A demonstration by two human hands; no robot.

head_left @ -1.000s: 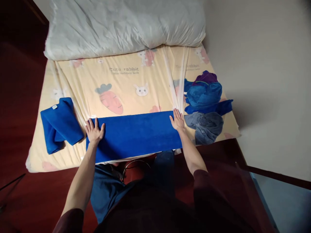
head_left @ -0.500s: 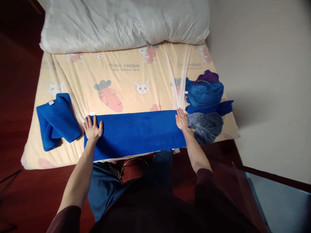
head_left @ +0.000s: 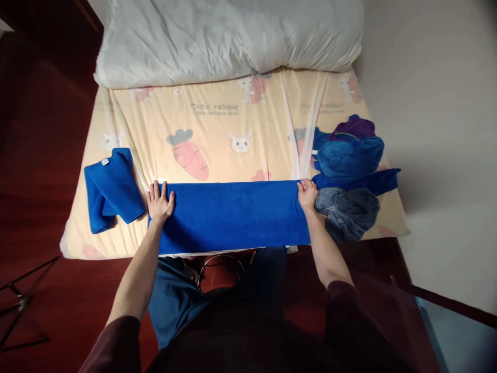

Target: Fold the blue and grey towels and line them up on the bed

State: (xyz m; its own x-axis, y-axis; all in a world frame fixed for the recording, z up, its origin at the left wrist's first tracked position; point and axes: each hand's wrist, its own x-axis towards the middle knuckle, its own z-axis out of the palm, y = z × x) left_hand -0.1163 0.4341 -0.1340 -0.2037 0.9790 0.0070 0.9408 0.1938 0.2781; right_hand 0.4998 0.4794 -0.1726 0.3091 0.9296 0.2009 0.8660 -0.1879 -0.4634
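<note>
A long blue cloth (head_left: 233, 215) lies flat along the near edge of the bed. My left hand (head_left: 160, 203) rests on its left end with the fingers spread. At the cloth's far right corner, my right hand (head_left: 306, 192) has its fingers closed on the edge in a pinch. A folded blue cloth (head_left: 116, 189) with a small white tag lies to the left of my left hand. Beside my right hand is a crumpled grey cloth (head_left: 349, 212), and beyond it a bundle of blue and purple cloth (head_left: 351, 147).
A big white quilt (head_left: 229, 41) covers the far part of the bed, whose yellow sheet (head_left: 217, 155) has rabbit and carrot prints. A pale wall (head_left: 435, 129) stands at the right. Dark stand legs (head_left: 21, 303) are on the floor at lower left.
My right hand has gone from lying flat with extended fingers to pinching the cloth's corner. My left hand stays spread on the cloth. The whole view has shifted, so things appear further right.
</note>
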